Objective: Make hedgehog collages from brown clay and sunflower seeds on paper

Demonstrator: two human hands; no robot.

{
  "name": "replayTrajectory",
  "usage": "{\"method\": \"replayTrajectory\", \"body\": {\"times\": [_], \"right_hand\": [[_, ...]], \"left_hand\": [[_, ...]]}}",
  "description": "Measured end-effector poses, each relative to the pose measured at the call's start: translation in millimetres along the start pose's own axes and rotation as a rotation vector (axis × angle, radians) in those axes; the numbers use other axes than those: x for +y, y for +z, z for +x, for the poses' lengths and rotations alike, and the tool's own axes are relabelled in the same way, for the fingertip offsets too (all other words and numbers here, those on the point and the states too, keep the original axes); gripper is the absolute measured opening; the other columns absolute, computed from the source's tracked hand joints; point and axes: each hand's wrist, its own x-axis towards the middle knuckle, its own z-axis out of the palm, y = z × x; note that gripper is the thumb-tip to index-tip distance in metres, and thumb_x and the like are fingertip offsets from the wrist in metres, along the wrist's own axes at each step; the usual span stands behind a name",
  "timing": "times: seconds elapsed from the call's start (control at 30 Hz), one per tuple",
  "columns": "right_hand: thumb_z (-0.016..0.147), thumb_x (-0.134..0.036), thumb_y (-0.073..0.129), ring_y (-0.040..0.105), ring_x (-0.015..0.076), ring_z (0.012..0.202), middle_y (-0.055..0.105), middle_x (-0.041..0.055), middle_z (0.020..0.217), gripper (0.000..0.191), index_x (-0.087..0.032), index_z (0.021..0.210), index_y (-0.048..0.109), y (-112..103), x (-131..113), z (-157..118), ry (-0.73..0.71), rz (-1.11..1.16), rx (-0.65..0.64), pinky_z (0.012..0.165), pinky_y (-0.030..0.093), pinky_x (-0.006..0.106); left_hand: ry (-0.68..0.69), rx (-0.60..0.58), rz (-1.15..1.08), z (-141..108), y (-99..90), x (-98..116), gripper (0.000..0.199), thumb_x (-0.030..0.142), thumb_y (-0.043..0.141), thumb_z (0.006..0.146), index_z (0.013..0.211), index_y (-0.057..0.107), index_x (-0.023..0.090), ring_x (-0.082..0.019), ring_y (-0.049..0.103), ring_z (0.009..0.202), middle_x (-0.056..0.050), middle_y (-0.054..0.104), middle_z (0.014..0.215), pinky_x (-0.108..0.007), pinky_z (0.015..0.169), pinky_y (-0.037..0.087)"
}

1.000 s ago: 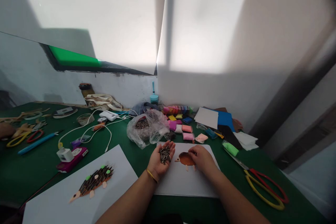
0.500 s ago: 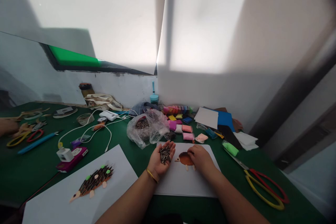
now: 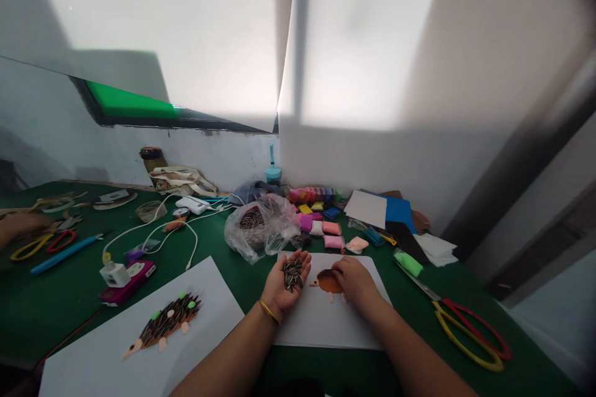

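Palm up, my left hand cups a small heap of striped sunflower seeds. My right hand has its fingertips pressed together at the upper right edge of a brown clay hedgehog body; whatever is between them is too small to make out. The hedgehog, with a pale snout and two pale feet, lies on a white sheet. To the left, a second sheet bears a larger hedgehog covered in seeds, with green and pale dots.
Behind my hands are a plastic bag of seeds and several clay packets. Large scissors lie at the right. White cables and a purple power strip sit left. Another person's hand is at the far left.
At the far left the other person's hand has reached further right over the table. My own hands have hardly moved.
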Motion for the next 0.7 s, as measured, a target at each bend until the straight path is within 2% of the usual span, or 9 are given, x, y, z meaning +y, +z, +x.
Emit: {"method": "replayTrajectory", "body": {"times": [0.3, 0.7], "right_hand": [[0.084, -0.022, 0.046, 0.054, 0.0185, 0.093, 0.064, 0.0062, 0.092, 0.025, -0.019, 0.094, 0.068, 4.3, 8.7, -1.9, 0.006, 0.04, 0.015, 0.08, 0.036, 0.025], [0.084, -0.022, 0.043, 0.055, 0.0189, 0.088, 0.065, 0.0065, 0.087, 0.026, -0.02, 0.087, 0.07, 8.3, 7.4, -2.0, -0.028, 0.038, 0.036, 0.079, 0.038, 0.027]], "left_hand": [[0.002, -0.021, -0.002, 3.3, -5.6, 0.2, 0.028, 0.027, 0.043, 0.089, 0.103, 0.058, 0.008, -0.027, 0.056, 0.11, -0.016, 0.064, 0.105, -0.038, 0.085, 0.051], [0.004, -0.015, 0.004, 1.0, -3.1, -0.5, 0.028, 0.026, 0.042, 0.089, 0.101, 0.059, 0.007, -0.027, 0.058, 0.106, -0.017, 0.065, 0.102, -0.038, 0.083, 0.052]]}}
